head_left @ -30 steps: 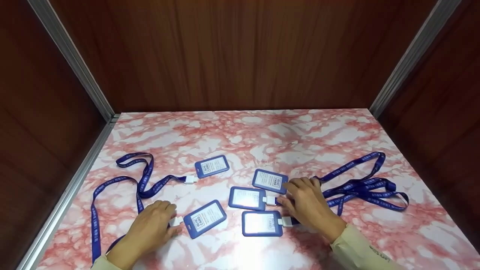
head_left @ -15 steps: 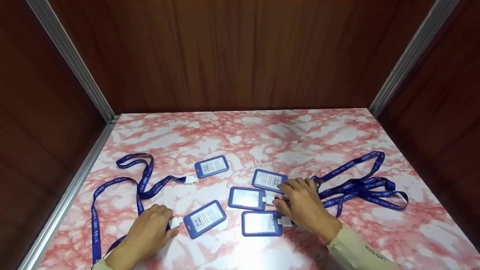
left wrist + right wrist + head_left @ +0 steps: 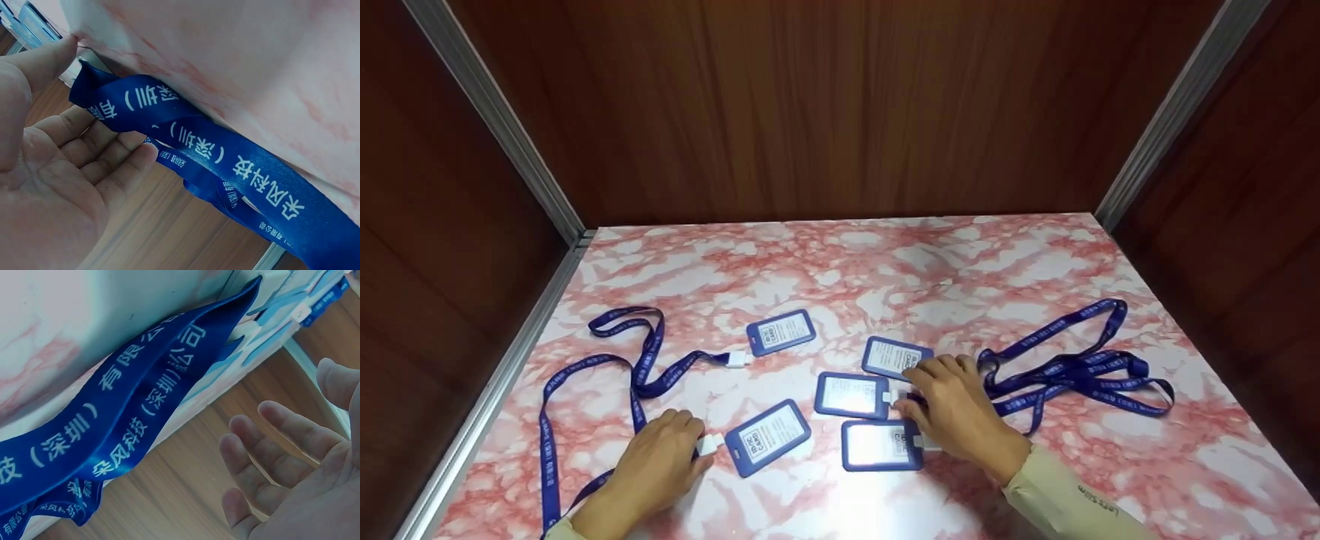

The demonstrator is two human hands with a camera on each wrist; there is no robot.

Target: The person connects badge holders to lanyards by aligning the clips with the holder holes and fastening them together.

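My left hand [image 3: 664, 457] pinches the white clip [image 3: 709, 444] of a blue lanyard [image 3: 247, 163], whose printed strap runs between thumb and fingers in the left wrist view. Just right of that clip lies a blue badge holder [image 3: 769, 437], tilted on the table. My right hand [image 3: 964, 412] hovers over the clip ends of the right-hand badge holders, its fingertips overlapping the upper one [image 3: 894, 357]. In the right wrist view its fingers [image 3: 247, 461] are spread and apart from the blue strap [image 3: 129, 399]. Beside it are the middle holder [image 3: 851, 395] and the lower holder [image 3: 883, 445].
Another badge holder [image 3: 781, 332] lies farther back on the left, with a white lanyard clip [image 3: 737, 359] near its end. Blue straps [image 3: 1057, 371] are bunched on the right. Dark wooden walls [image 3: 840, 112] enclose the red-and-white marbled table [image 3: 840, 262].
My right hand has shifted slightly left over the clips, covering more of the lower clip and uncovering some strap behind it. The left hand stays nearly still; the badge holders keep their places.
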